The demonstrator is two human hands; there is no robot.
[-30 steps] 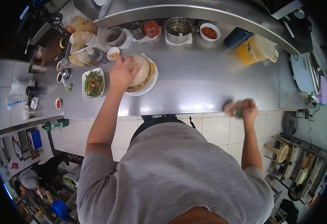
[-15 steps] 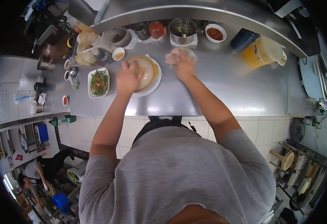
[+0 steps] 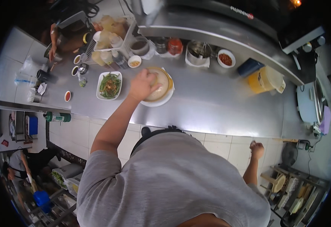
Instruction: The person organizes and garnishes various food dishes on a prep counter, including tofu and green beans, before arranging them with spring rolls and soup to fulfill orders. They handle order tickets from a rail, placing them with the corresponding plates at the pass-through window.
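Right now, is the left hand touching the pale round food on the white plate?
Touching. The head view shows the left hand lying flat on the pale round food on the white plate, with no gap.

Steel-grey counter (image 3: 218, 102). White round plate (image 3: 161, 101), pale beige dome on it. White square dish (image 3: 101, 94), green beans (image 3: 110, 85). Yellow jug (image 3: 265, 80). Red-capped jar (image 3: 175, 46). Small white bowl (image 3: 225, 58), red-orange filling. Grey shirt (image 3: 169, 181).
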